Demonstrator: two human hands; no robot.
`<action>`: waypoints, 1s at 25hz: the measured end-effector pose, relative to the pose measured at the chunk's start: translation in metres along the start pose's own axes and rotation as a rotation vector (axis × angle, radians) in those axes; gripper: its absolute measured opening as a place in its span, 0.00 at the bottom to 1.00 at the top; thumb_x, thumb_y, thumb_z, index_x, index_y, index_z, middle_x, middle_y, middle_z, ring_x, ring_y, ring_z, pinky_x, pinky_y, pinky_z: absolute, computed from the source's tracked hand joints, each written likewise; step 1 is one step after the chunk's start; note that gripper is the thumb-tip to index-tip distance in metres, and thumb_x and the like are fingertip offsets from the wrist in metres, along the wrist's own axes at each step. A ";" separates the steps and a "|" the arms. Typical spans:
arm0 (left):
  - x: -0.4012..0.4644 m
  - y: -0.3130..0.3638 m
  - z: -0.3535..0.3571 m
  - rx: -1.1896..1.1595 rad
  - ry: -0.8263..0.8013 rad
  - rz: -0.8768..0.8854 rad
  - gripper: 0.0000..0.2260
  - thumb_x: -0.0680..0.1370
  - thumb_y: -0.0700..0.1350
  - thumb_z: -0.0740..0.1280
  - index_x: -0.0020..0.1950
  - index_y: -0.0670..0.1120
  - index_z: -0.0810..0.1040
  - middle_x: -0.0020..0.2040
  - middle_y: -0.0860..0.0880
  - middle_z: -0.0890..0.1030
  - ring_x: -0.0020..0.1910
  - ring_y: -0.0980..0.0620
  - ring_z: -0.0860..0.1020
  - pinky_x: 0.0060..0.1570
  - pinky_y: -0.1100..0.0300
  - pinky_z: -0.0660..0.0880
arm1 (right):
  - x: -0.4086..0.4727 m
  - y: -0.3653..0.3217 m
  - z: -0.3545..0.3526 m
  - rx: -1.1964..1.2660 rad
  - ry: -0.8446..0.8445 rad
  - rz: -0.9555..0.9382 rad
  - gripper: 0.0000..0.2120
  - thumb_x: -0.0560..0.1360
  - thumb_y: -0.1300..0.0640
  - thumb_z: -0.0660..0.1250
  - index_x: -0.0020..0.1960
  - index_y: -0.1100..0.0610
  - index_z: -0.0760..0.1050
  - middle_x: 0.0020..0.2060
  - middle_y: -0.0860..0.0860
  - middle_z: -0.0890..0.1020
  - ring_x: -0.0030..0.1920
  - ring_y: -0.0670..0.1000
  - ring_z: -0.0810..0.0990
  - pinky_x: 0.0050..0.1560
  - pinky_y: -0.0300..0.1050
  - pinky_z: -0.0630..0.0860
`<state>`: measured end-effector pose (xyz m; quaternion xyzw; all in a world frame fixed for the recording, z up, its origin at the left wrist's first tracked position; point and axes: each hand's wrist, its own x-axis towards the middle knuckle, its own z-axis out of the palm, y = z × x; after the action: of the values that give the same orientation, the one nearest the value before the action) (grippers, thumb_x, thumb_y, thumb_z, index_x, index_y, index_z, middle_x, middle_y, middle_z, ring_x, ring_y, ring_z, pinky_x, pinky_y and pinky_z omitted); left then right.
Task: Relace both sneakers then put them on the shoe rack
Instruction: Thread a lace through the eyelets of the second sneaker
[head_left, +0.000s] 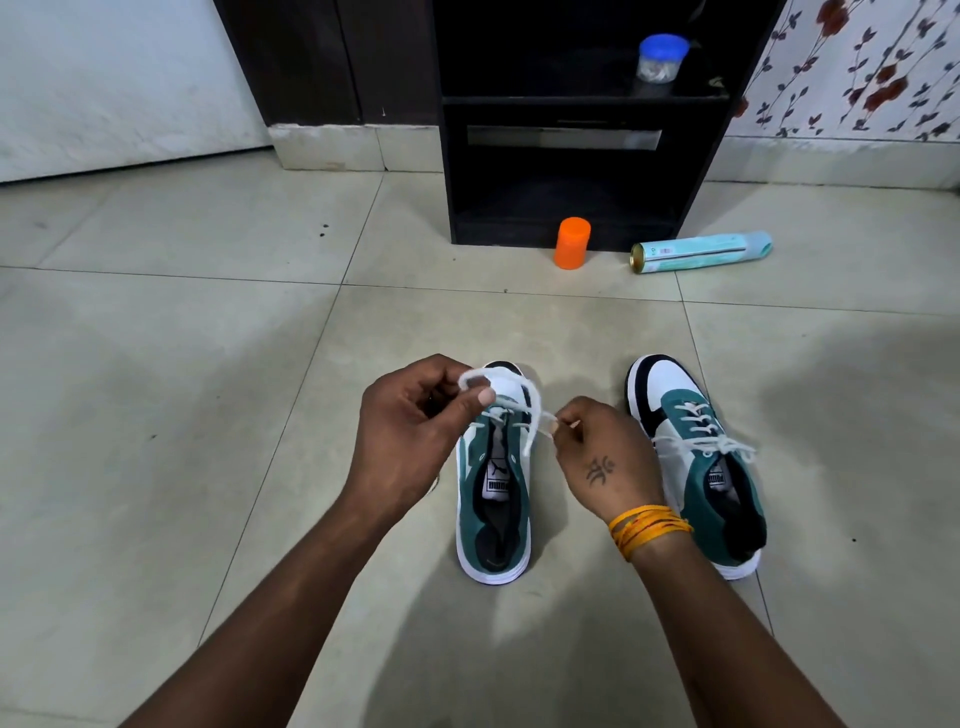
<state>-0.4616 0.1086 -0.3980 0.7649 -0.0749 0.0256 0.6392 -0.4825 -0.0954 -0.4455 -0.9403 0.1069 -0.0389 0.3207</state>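
Two teal, white and black sneakers stand side by side on the tiled floor, toes pointing away from me. Over the left sneaker (493, 519) my left hand (410, 431) pinches a loop of its white lace (532, 402) between thumb and fingers. My right hand (597, 457) pinches the other end of that lace close beside it. The lace hangs loose over the upper eyelets. The right sneaker (711, 483) sits untouched, its white lace threaded and tied in a bow. The black shoe rack (571, 156) stands against the wall ahead.
An orange capped container (571, 243) stands on the floor before the rack. A light-blue spray can (701, 252) lies on its side to the right. A blue-lidded jar (661, 58) sits on the rack's upper shelf. A dark door frame is left of the rack.
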 end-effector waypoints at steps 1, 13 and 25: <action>0.000 -0.001 0.002 0.003 -0.015 0.004 0.04 0.77 0.40 0.77 0.44 0.48 0.85 0.38 0.46 0.84 0.37 0.43 0.80 0.40 0.46 0.79 | -0.002 -0.002 -0.002 0.016 -0.001 -0.058 0.05 0.78 0.50 0.67 0.52 0.48 0.78 0.37 0.48 0.83 0.42 0.58 0.82 0.41 0.50 0.77; 0.000 -0.003 0.007 -0.025 -0.002 -0.006 0.04 0.77 0.40 0.77 0.45 0.47 0.85 0.42 0.47 0.86 0.42 0.35 0.81 0.43 0.39 0.80 | -0.002 -0.021 -0.001 0.145 0.028 -0.115 0.09 0.79 0.50 0.63 0.55 0.47 0.79 0.38 0.49 0.85 0.42 0.56 0.83 0.43 0.51 0.79; 0.002 -0.005 0.008 0.064 -0.055 -0.017 0.04 0.77 0.40 0.76 0.46 0.49 0.87 0.40 0.50 0.87 0.40 0.40 0.84 0.44 0.41 0.82 | -0.014 -0.045 0.001 0.342 0.037 -0.202 0.05 0.80 0.52 0.68 0.54 0.47 0.82 0.36 0.46 0.85 0.36 0.47 0.83 0.40 0.50 0.79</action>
<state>-0.4590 0.1018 -0.4038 0.7860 -0.0851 0.0018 0.6124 -0.4877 -0.0573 -0.4186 -0.8773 0.0100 -0.1057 0.4681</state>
